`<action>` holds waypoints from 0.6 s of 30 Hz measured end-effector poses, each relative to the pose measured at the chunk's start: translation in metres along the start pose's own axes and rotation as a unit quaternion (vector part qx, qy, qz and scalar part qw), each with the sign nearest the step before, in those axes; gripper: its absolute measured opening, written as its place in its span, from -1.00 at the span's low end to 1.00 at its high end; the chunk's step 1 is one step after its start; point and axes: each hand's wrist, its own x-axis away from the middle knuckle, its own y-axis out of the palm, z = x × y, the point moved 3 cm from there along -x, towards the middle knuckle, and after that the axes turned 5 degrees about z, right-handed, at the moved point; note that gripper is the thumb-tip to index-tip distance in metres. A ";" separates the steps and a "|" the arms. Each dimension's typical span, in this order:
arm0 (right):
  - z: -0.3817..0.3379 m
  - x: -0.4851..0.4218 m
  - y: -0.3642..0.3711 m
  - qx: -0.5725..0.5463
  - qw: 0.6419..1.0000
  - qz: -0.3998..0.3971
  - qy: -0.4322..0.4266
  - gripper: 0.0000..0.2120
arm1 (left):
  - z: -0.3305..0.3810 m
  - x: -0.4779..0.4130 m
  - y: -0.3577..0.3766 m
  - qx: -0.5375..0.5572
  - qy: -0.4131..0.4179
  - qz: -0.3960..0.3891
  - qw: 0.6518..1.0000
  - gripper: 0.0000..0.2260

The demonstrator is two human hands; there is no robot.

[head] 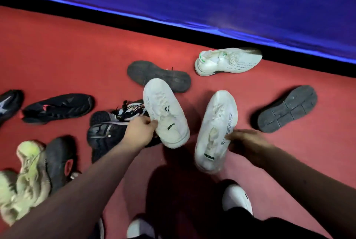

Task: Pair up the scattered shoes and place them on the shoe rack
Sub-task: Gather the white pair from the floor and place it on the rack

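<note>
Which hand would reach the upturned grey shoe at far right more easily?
Right, probably. The right hand is nearer the grey shoe and on the same side; the left hand would have to cross over. But the right hand holds a white shoe now.

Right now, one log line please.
left hand: grips white chunky sneaker | right hand: holds matching white sneaker | rack: not in view | stage: pairing

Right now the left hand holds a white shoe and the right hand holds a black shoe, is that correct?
Not quite. The head view shows the right hand holding the right white shoe, not a black one; the left hand holds the left white shoe.
</note>
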 end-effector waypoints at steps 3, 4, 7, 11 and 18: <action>-0.003 0.071 -0.017 0.009 1.000 0.007 0.019 -0.91 | 0.013 0.069 -0.024 -0.002 0.001 -0.019 1.000 -0.68; -0.007 0.097 -0.023 0.016 1.000 0.004 0.021 -0.91 | 0.022 0.094 -0.034 -0.008 0.004 -0.022 1.000 -0.68; -0.024 0.193 -0.041 0.028 0.999 -0.003 0.026 -0.90 | 0.066 0.176 -0.077 -0.047 0.024 -0.043 0.998 -0.68; -0.055 0.319 -0.073 0.029 0.999 0.002 0.029 -0.91 | 0.140 0.278 -0.141 -0.063 0.063 -0.073 0.993 -0.64; -0.093 0.512 -0.136 -0.020 0.999 0.033 -0.033 -0.92 | 0.246 0.414 -0.219 -0.037 0.137 -0.085 0.986 -0.65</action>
